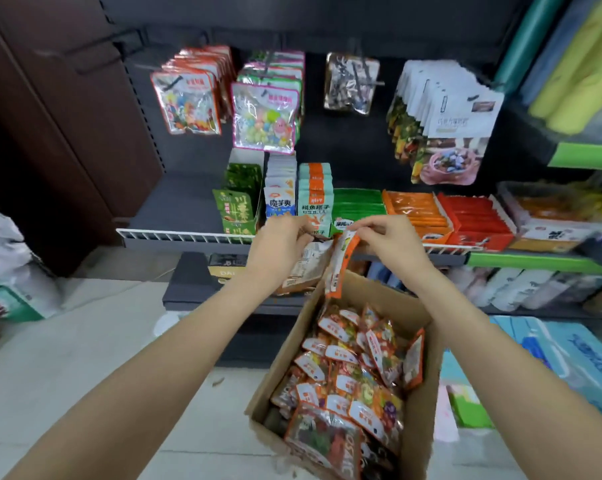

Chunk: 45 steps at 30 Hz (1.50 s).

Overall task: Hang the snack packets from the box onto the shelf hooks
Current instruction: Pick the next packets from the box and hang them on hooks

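Observation:
A cardboard box (419,393) on the floor below me holds several orange-edged snack packets (355,379). My left hand (280,242) grips a small stack of packets (308,268) held above the box's far end. My right hand (388,239) pinches the top of one orange-edged packet (339,268) that hangs down edge-on beside the stack. On the dark back panel above, hooks carry orange-framed packets (188,102) at the left, pink-framed packets (265,116), a dark packet (351,84) and white packets (448,123).
A shelf with a white wire rail (175,234) carries upright rows of green, blue-white and orange packs (282,195) and flat orange and red packs (466,220). A brown cabinet (50,133) stands left; blue boxes (569,362) lie on the floor at right.

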{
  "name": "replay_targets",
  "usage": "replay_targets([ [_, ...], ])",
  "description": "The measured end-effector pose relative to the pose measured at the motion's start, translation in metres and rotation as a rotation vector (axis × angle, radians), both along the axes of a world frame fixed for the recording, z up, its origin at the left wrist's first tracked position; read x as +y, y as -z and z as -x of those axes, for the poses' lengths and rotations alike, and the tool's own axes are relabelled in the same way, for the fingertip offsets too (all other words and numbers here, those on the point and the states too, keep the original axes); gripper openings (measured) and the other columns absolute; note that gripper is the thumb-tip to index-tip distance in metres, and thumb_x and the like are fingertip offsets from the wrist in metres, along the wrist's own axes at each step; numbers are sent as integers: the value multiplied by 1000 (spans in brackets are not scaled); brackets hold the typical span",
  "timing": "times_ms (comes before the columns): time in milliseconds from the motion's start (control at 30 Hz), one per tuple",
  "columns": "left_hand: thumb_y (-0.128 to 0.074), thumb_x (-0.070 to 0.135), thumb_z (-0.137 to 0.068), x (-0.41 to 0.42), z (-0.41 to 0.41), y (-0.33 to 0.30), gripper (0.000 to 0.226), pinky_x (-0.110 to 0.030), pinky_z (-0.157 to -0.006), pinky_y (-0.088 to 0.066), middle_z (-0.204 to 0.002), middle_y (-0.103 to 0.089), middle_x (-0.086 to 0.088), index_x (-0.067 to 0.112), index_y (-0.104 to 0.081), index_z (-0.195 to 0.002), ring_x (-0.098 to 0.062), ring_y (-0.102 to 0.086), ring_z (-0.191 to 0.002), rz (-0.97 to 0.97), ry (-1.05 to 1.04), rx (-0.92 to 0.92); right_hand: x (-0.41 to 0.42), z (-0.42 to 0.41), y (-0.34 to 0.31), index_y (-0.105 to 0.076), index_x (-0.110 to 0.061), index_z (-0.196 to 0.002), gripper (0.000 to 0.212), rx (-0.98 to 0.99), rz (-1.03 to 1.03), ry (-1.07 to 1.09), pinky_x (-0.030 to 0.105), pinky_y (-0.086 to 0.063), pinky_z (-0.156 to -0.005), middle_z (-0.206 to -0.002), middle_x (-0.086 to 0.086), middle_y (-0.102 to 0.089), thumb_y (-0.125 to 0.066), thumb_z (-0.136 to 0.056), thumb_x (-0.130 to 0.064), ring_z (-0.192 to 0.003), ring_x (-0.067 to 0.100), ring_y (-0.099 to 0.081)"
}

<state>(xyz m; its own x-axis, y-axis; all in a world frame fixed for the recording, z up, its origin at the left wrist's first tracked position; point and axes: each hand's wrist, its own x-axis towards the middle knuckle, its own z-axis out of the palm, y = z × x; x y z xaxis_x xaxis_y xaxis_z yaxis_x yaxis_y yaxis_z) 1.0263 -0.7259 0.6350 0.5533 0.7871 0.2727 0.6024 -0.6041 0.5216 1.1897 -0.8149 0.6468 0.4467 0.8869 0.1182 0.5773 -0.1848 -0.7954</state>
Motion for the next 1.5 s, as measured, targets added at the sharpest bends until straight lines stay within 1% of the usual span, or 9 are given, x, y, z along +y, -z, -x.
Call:
replay_targets([
  [100, -58, 17, -92, 18, 22, -24, 16, -35, -71, -52, -94, -71, -4, 14, -71, -101, -23, -64, -86, -39, -98, -43, 17, 18, -27, -70, -18, -110, 26, -72, 19, -105, 33, -54, -87, -109, -1, -69, -59, -87, -13, -94, 10, -64],
  [200, -59, 18, -91, 39, 50, -46, 15, -35, -71, -52, -94, -71, -3, 17, -72, -99, -22, -64, -87, -87, -176, -90, 39, 44, -50, -73, -15, -94, 12, -230, -70, -121, 31, -53, -82, -93, 0, -70, -68, -83, -13, -86, 10, -63],
  [367, -61, 17, -91, 88, 111, -78, 13, -33, -71, -53, -89, -71, -1, 15, -72, -96, -18, -64, -80, -150, -253, -195, 97, 91, -73, -69, -12, -91, 14, -407, -182, -80, 21, -31, -73, -94, 0, -46, -68, -85, -24, -87, 13, -46],
  [600, -60, 9, -86, 192, 217, -101, 11, -19, -66, -36, -79, -65, 3, 13, -71, -85, -12, -58, -75, -185, -375, -327, 195, 180, -87, -51, -21, -76, 18, -77, -301, -192, 21, -28, -52, -59, -6, -44, -59, -91, -13, -53, 5, -38],
  [733, -59, 12, -85, 256, 264, -112, 12, -27, -71, -47, -86, -69, 1, 16, -71, -84, -16, -62, -80, -192, -372, -312, 258, 234, -90, -57, -20, -87, 10, -60, -386, -117, 33, -39, -56, -67, -1, -57, -58, -90, -11, -60, 18, -54],
  [933, -57, 13, -86, 324, 304, -129, 14, -33, -75, -53, -85, -69, 3, 21, -69, -83, -18, -64, -81, -153, -336, -309, 331, 297, -106, -71, -14, -100, 21, -82, -473, -62, 3, -40, -74, -94, -12, -65, -53, -93, -6, -87, -3, -56],
  [1200, -56, 12, -87, 363, 326, -133, 15, -35, -72, -54, -87, -68, 3, 19, -69, -84, -17, -62, -81, -156, -287, -332, 373, 318, -97, -70, -13, -106, 22, -126, -464, 189, 16, -41, -74, -100, -4, -66, -51, -95, -9, -92, 10, -58],
  [1400, -57, 14, -88, 377, 326, -131, 14, -36, -71, -54, -85, -66, 4, 18, -70, -86, -17, -62, -81, -150, -256, -332, 381, 313, -91, -68, -7, -111, 24, -237, -445, 209, -2, -33, -62, -94, 4, -68, -51, -95, -8, -78, 5, -53],
  [1500, -57, 15, -89, 385, 321, -131, 14, -35, -69, -54, -85, -66, 3, 18, -70, -89, -17, -63, -80, -144, -249, -329, 393, 312, -95, -62, -7, -121, 30, -199, -358, 144, 2, -36, -75, -112, 10, -65, -47, -96, -6, -98, 15, -58],
])
